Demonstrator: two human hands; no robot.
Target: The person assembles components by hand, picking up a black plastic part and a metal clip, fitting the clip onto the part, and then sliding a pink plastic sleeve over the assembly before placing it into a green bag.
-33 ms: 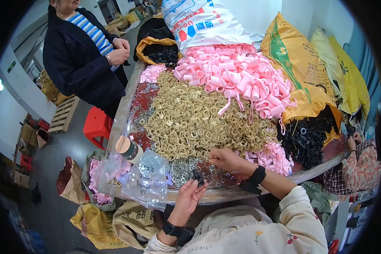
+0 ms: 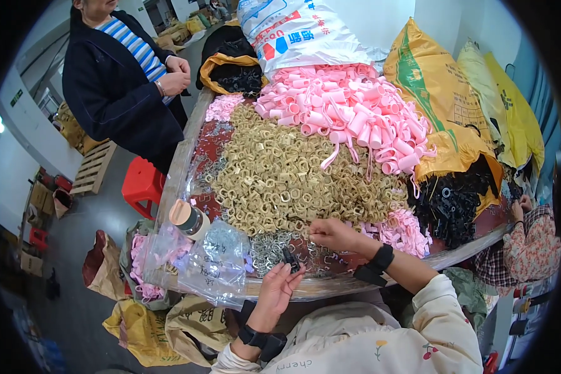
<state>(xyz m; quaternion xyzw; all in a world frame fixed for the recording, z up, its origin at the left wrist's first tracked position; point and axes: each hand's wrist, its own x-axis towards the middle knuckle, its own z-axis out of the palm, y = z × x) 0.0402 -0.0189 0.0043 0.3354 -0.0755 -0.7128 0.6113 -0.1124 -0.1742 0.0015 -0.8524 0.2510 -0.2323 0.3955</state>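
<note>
My left hand (image 2: 281,283), low at the table's near edge, grips a small black plastic piece (image 2: 291,260) between thumb and fingers. To its right and a little farther away, my right hand (image 2: 331,234) has its fingers curled closed at the near edge of a pile of gold-coloured rings (image 2: 280,168). Whatever those fingers may hold is hidden. Silver hook-shaped metal pieces (image 2: 269,250) lie scattered beside the left hand. Small pink pieces (image 2: 407,234) are heaped to the right of my right hand.
Pink tubes with straps (image 2: 355,112) spill from a white sack (image 2: 308,37) at the back. Black parts (image 2: 452,202) lie by a yellow sack (image 2: 439,93). A lidded jar (image 2: 190,219) and clear plastic bag (image 2: 221,258) stand left. A person (image 2: 128,81) stands beyond a red stool (image 2: 143,184).
</note>
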